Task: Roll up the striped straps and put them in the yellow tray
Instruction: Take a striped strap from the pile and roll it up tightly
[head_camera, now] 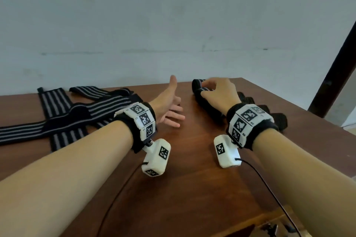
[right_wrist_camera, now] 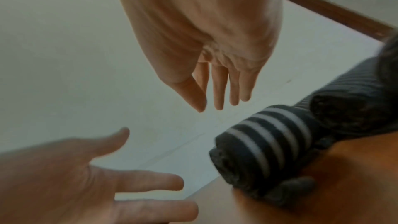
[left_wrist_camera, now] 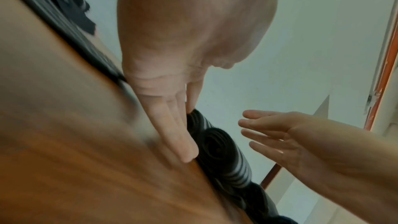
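Three flat striped straps (head_camera: 63, 119) are seen crossed on the wooden tabletop (head_camera: 192, 159). Left hand (head_camera: 169, 109) fingers are spread, empty; right hand (head_camera: 219, 94) fingers hang straight above a rolled strap (right_wrist_camera: 264, 144).

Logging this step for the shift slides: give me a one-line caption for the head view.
Right hand over a rolled striped strap, left hand open, flat straps waiting on the table.

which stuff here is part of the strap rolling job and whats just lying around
Job:
- flat straps, still unrolled
- rolled straps by the right hand
- left hand, holding nothing

Lying about:
- table
- cable

No yellow tray shows in any view.
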Tool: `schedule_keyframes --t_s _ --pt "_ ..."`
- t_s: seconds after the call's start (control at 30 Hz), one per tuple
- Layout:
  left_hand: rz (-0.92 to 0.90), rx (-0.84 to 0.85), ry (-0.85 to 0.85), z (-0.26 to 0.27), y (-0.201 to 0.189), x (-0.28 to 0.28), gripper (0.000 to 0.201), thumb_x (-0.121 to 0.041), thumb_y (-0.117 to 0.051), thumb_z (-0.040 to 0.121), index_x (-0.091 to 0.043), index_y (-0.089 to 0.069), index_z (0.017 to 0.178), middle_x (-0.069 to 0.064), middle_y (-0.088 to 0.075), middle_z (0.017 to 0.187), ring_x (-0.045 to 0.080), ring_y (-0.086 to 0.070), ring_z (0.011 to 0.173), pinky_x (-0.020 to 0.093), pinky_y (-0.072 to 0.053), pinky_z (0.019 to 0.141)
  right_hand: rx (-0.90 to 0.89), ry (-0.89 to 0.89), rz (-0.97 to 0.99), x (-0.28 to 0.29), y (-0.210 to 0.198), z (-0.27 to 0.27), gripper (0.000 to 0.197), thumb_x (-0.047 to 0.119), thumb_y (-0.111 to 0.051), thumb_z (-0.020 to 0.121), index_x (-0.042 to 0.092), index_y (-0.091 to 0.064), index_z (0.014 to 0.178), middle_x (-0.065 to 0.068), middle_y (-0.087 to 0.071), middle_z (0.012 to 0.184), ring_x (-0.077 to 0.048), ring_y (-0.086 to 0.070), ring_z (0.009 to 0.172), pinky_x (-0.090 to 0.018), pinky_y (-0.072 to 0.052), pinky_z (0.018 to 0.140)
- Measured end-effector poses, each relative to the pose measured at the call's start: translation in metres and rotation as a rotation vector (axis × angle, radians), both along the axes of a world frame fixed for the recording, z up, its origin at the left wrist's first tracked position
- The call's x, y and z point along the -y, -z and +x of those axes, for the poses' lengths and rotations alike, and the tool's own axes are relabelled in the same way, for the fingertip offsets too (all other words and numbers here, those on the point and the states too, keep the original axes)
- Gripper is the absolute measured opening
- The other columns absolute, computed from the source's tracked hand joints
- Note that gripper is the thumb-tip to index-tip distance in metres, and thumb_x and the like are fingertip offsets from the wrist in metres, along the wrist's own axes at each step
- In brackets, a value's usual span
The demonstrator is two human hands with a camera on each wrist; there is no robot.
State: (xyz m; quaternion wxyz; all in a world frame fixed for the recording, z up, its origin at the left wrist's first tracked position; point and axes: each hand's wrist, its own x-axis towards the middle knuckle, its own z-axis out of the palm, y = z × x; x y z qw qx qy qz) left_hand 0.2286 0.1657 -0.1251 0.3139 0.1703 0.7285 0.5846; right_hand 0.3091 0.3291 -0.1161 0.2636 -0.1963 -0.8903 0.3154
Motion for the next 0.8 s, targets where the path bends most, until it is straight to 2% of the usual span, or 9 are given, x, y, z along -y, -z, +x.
schedule_keyframes --t_s 0.07,0.17,0.33,0.43,0.53,0.6,0.67,0.7,0.8 --pt "-0.033 -0.083 -0.086 -0.009 -0.012 0.034 0.105 -0.089 -0.012 0.088 -0.011 -0.052 0.146 0.017 -0.06 0.143 0.027 -0.066 0.121 0.043 -0.054 0.102 0.117 -0.131 0.031 0.036 -0.002 -0.012 0.049 0.015 -0.071 0.092 0.013 -0.059 0.139 -0.006 -0.064 0.139 -0.022 -0.059 0.129 -0.027 -0.043 0.104" --pt "-0.054 -0.131 -0.186 -0.021 -0.032 0.091 0.108 -0.092 -0.011 0.085 -0.011 -0.058 0.138 0.012 -0.062 0.142 0.021 -0.064 0.122 0.033 -0.045 0.101 0.275 -0.281 0.064 0.089 -0.003 -0.028 0.065 0.022 -0.073 0.093 0.014 -0.045 0.151 -0.008 -0.054 0.151 -0.024 -0.053 0.136 -0.033 -0.043 0.11" --pt "-0.1 -0.166 -0.233 -0.023 -0.055 0.187 0.114 -0.091 -0.008 0.086 -0.008 -0.04 0.156 0.013 -0.04 0.163 0.025 -0.039 0.15 0.041 -0.024 0.125 0.417 -0.425 0.206 0.162 -0.008 -0.049 0.07 0.03 -0.07 0.096 0.013 -0.037 0.155 -0.01 -0.046 0.157 -0.028 -0.047 0.142 -0.037 -0.04 0.114" --pt "-0.108 -0.193 -0.246 -0.02 -0.06 0.231 0.108 -0.086 -0.007 0.09 -0.008 -0.028 0.162 0.012 -0.028 0.169 0.023 -0.028 0.156 0.042 -0.016 0.129 0.482 -0.477 0.251 0.192 -0.009 -0.064 0.073 0.033 -0.068 0.099 0.014 -0.031 0.159 -0.01 -0.041 0.161 -0.028 -0.046 0.143 -0.037 -0.04 0.114" --pt "-0.155 -0.24 -0.27 -0.02 -0.06 0.268 0.103 -0.082 -0.005 0.092 -0.012 -0.017 0.165 0.011 -0.024 0.17 0.023 -0.026 0.157 0.042 -0.012 0.129 0.517 -0.52 0.305 0.218 -0.003 -0.081 0.076 0.033 -0.067 0.099 0.017 -0.028 0.162 -0.007 -0.034 0.166 -0.027 -0.04 0.148 -0.038 -0.037 0.118" --pt "-0.231 -0.266 -0.263 -0.023 -0.058 0.288 0.123 -0.099 -0.008 0.076 -0.016 -0.018 0.165 0.008 -0.024 0.171 0.023 -0.026 0.157 0.045 -0.011 0.13 0.534 -0.539 0.338 0.233 0.003 -0.092 0.076 0.031 -0.068 0.098 0.019 -0.029 0.161 -0.007 -0.033 0.167 -0.027 -0.037 0.15 -0.038 -0.035 0.12" --pt "-0.293 -0.284 -0.262 -0.035 -0.051 0.305 0.152 -0.114 -0.011 0.045 -0.021 -0.019 0.165 0.005 -0.022 0.171 0.024 -0.026 0.157 0.049 -0.012 0.129 0.566 -0.548 0.37 0.246 0.008 -0.103 0.076 0.029 -0.069 0.097 0.019 -0.029 0.161 -0.008 -0.037 0.164 -0.028 -0.041 0.147 -0.039 -0.038 0.118" --pt "-0.317 -0.294 -0.273 -0.04 -0.049 0.312 0.153 -0.114 -0.01 0.044 -0.022 -0.021 0.165 0.005 -0.023 0.171 0.024 -0.026 0.156 0.048 -0.012 0.129 0.584 -0.553 0.399 0.252 0.01 -0.109 0.078 0.029 -0.07 0.096 0.019 -0.029 0.161 -0.009 -0.038 0.164 -0.029 -0.042 0.147 -0.04 -0.039 0.117" --pt "-0.422 -0.36 -0.316 -0.043 -0.05 0.317 0.113 -0.093 -0.009 0.083 -0.015 -0.026 0.164 0.009 -0.03 0.168 0.027 -0.032 0.153 0.042 -0.016 0.125 0.607 -0.529 0.518 0.262 0.01 -0.128 0.087 0.027 -0.076 0.091 0.014 -0.026 0.162 -0.01 -0.035 0.164 -0.03 -0.036 0.149 -0.042 -0.037 0.119"
